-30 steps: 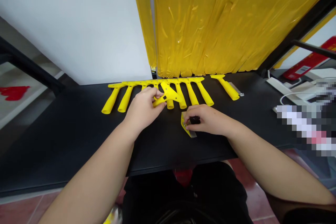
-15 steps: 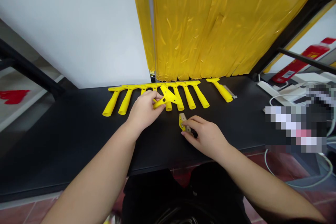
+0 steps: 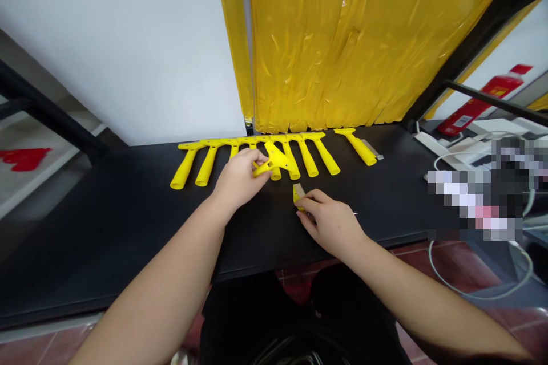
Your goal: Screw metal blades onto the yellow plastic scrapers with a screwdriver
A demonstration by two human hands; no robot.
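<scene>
The left hand [image 3: 242,179] and right hand [image 3: 336,225] are bare, as are the left forearm [image 3: 171,271] at 8 o'clock and the right forearm [image 3: 413,291] at 4. A small spot marks the back of the right hand. At 6 o'clock, plain black clothing [image 3: 244,313] covers the lap, bearing a tiny pale fleck [image 3: 318,314] and, lowest, thin light curved lines [image 3: 295,359].

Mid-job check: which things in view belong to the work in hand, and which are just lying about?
Part of the work:
- yellow handle in the left grip
- small yellow part at the right grip
- probably the row of yellow handles behind

Apparently just lying about:
- red bottle
- red item, far left
</scene>
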